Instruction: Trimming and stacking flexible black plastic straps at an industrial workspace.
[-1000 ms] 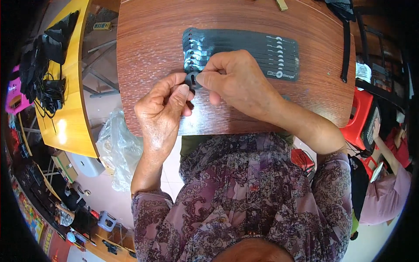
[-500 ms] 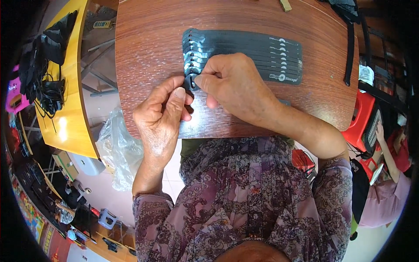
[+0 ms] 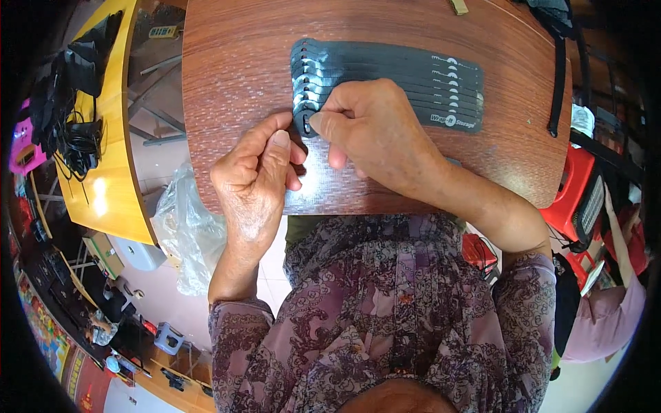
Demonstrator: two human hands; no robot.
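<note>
A fanned row of flat black straps (image 3: 385, 69) lies on the brown wood-grain table (image 3: 234, 69). Each has a rounded, slotted left end, and pale print marks the right ends. Of these, the nearest strap (image 3: 307, 126) has its slotted end between my hands. My right hand (image 3: 379, 131) pinches that end with thumb and forefinger, its knuckles over the straps' lower part. At the left edge of the same end is the forefinger tip of my left hand (image 3: 255, 165); the thumb stands a little apart from it and the other fingers curl underneath, partly hidden.
A yellow table (image 3: 103, 179) with black straps and cables (image 3: 76, 103) stands at the left. Beside my table hangs a clear plastic bag (image 3: 189, 230). At the right are a red stool (image 3: 568, 186) and another person's arm (image 3: 617, 234). A small wooden block (image 3: 459, 7) lies at the far edge.
The whole view has shifted slightly, the straps now a little higher and farther right in it. My right hand keeps its pinch; my left hand stays beside the slotted end.
</note>
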